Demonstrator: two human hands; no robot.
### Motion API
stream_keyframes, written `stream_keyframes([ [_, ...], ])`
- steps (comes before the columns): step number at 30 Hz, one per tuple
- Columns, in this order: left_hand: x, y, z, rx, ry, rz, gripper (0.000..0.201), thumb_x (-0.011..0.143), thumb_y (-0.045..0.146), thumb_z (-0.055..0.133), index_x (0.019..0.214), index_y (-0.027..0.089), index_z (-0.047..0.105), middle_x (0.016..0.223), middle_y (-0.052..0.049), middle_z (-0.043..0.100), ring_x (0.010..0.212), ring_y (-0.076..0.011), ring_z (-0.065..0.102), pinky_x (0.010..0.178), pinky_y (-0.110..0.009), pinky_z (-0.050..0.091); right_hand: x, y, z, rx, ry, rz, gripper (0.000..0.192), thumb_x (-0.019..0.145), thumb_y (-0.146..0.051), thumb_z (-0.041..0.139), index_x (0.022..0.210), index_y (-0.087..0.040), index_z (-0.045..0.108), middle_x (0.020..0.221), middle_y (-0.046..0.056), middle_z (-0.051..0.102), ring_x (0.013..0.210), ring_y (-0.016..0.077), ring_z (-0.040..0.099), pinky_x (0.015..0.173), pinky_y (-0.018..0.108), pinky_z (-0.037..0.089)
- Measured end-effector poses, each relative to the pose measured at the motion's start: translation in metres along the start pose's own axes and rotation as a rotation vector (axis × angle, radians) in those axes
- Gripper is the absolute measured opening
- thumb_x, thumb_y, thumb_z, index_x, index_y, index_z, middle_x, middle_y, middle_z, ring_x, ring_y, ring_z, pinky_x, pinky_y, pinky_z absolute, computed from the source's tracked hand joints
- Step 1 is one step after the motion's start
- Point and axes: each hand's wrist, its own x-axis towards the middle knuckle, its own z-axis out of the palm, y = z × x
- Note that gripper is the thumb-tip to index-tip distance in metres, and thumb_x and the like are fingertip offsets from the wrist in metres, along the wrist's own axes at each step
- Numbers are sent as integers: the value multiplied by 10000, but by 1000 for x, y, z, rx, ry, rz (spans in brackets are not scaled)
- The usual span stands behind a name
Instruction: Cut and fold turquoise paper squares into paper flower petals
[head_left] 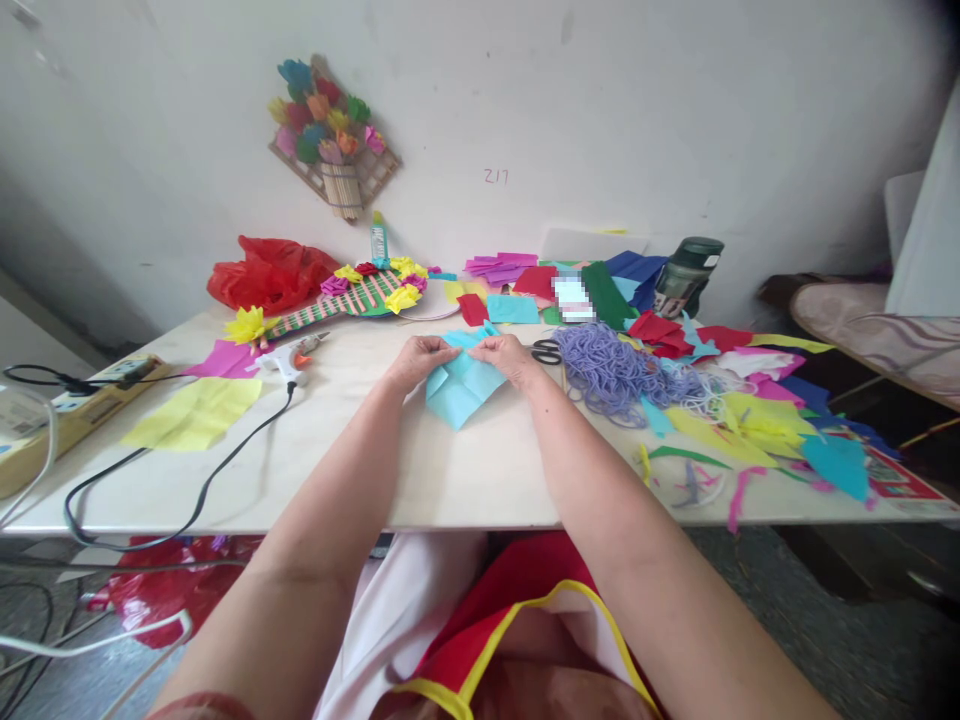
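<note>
A creased sheet of light blue crepe paper [461, 388] is held between my two hands over the middle of the table. My left hand [421, 360] pinches its left edge between thumb and fingers. On the opposite side, my right hand [504, 357] grips the upper right part, where the paper looks bunched or folded. The lower corner of the sheet hangs toward me. Black-handled scissors [547, 351] lie just right of my right hand, beside a heap of purple yarn [611, 370].
A white glue gun [283, 366] with a black cord and yellow paper [193, 413] lie at left, near a power strip [90, 410]. Behind is a flower-decorated guitar shape [337, 305]. Coloured paper scraps [765, 425] and a dark bottle [686, 277] are at right.
</note>
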Motion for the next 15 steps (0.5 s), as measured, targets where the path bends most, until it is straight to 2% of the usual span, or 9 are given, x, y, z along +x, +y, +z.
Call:
stream_keyframes([
  [2, 2, -2, 1, -13, 59, 25, 348, 581, 453, 687, 585, 126, 568, 489, 39, 461, 466, -56, 358, 449, -201, 250, 1, 1, 0, 78, 41, 3, 290, 527, -401, 733, 610, -151, 611, 545, -22, 571, 512, 101, 492, 581, 264, 412],
  [5, 5, -5, 3, -59, 212, 44, 342, 594, 451, 675, 592, 132, 552, 490, 44, 449, 464, -53, 348, 445, -197, 251, 5, 6, -2, 184, 117, 72, 315, 591, -450, 688, 682, -159, 612, 563, -5, 590, 508, 121, 528, 557, 280, 436],
  [9, 9, -8, 8, -84, 364, 43, 338, 606, 459, 656, 617, 136, 555, 498, 45, 450, 461, -54, 350, 438, -194, 268, 10, 15, -1, 251, 121, 178, 349, 618, -462, 675, 766, -153, 609, 589, 21, 618, 494, 140, 551, 517, 299, 461],
  [12, 9, -7, 11, -86, 370, 35, 344, 620, 473, 634, 648, 137, 568, 502, 42, 456, 449, -56, 355, 423, -192, 272, 11, 18, 1, 233, 143, 168, 336, 557, -375, 741, 773, -148, 620, 628, 26, 640, 565, 151, 583, 584, 311, 492],
  [15, 7, -5, 12, -70, 318, -7, 371, 629, 500, 611, 696, 136, 587, 533, 32, 484, 454, -68, 379, 420, -200, 282, 10, 18, 2, 203, 158, 119, 309, 516, -316, 766, 729, -145, 623, 630, 19, 645, 622, 162, 602, 666, 327, 505],
])
